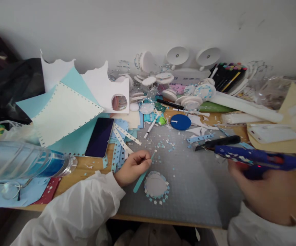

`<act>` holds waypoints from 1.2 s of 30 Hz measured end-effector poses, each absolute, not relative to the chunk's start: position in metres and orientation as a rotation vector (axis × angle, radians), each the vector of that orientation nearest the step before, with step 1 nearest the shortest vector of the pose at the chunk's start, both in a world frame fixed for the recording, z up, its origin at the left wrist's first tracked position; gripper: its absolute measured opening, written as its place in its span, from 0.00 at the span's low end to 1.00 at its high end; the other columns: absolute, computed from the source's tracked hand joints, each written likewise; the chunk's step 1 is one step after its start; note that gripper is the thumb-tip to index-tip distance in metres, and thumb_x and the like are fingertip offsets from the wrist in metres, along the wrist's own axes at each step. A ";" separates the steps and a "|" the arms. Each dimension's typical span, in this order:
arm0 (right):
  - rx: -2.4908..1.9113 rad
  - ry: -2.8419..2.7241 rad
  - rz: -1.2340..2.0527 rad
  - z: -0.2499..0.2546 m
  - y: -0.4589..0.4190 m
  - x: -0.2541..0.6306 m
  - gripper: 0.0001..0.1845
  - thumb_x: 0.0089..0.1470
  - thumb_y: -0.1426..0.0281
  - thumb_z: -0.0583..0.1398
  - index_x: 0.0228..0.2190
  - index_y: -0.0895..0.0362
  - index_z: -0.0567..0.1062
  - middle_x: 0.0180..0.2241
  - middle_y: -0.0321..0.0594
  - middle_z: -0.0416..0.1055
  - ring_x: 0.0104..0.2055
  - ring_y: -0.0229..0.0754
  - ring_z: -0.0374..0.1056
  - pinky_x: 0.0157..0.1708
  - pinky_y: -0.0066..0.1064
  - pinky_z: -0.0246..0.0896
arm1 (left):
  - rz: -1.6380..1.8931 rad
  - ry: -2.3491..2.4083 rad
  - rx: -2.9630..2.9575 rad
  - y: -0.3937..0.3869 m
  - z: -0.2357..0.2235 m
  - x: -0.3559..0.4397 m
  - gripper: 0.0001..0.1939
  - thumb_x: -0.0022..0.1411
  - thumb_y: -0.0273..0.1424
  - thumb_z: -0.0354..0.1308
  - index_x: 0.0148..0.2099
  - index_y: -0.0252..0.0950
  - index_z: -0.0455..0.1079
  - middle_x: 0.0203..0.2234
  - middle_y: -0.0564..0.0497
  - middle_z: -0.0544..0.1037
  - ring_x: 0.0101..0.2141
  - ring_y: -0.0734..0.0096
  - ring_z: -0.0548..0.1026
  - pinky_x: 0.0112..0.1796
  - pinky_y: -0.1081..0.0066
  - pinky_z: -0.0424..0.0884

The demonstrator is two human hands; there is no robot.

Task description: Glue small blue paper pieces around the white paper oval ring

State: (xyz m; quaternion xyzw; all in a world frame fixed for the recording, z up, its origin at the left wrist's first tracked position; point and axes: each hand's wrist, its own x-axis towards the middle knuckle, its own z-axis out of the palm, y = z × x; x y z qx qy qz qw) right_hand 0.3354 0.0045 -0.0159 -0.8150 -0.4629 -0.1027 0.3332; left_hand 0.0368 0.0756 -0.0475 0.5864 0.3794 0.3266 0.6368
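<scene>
My left hand [134, 166] is closed around slim teal tweezers [139, 182], their pointed tip showing past the fingertips and the wide end below the palm. Just right of it lies a round white disc [156, 185] edged with small white and pale blue paper stars, flat on the grey cutting mat [194, 191]. Over the mat's right side, my right hand [266, 188] grips a blue glue gun [258, 158], its nozzle pointing left. Paper bits cling to the gun's barrel, and a small red light glows on it. The right hand is somewhat blurred.
A black utility knife [218, 142] lies close to the glue gun's nozzle. Behind the mat are a blue round lid [180, 122] and piled white discs [148, 80]. On the left are a phone [99, 137], punched paper [65, 112], a water bottle [22, 160] and glasses [9, 189].
</scene>
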 end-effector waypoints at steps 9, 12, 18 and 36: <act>-1.646 -1.583 0.018 -0.043 0.050 0.274 0.09 0.44 0.63 0.60 0.21 0.53 0.67 0.15 0.35 0.65 0.16 0.41 0.60 0.17 0.33 0.55 | 0.701 0.839 1.347 0.077 -0.046 0.036 0.17 0.57 0.39 0.55 0.23 0.37 0.53 0.18 0.58 0.54 0.23 0.76 0.53 0.25 0.74 0.52; -1.629 -1.565 0.098 -0.054 0.047 0.270 0.08 0.44 0.64 0.60 0.20 0.52 0.66 0.14 0.33 0.64 0.15 0.40 0.59 0.15 0.32 0.54 | 0.688 0.821 1.337 0.077 -0.047 0.036 0.18 0.57 0.40 0.55 0.23 0.37 0.53 0.18 0.57 0.54 0.23 0.76 0.53 0.25 0.74 0.52; -1.668 -1.589 0.069 -0.055 0.041 0.270 0.07 0.44 0.65 0.60 0.20 0.52 0.67 0.14 0.34 0.65 0.15 0.42 0.61 0.16 0.34 0.56 | 0.679 0.814 1.338 0.077 -0.051 0.034 0.18 0.59 0.40 0.54 0.24 0.37 0.54 0.18 0.57 0.53 0.22 0.76 0.53 0.24 0.74 0.52; -1.681 -1.697 -0.031 -0.059 0.041 0.273 0.08 0.45 0.64 0.58 0.20 0.52 0.67 0.13 0.36 0.65 0.15 0.45 0.62 0.16 0.34 0.54 | 0.694 0.813 1.351 0.077 -0.047 0.036 0.17 0.58 0.37 0.54 0.23 0.36 0.54 0.18 0.58 0.54 0.22 0.77 0.53 0.24 0.75 0.52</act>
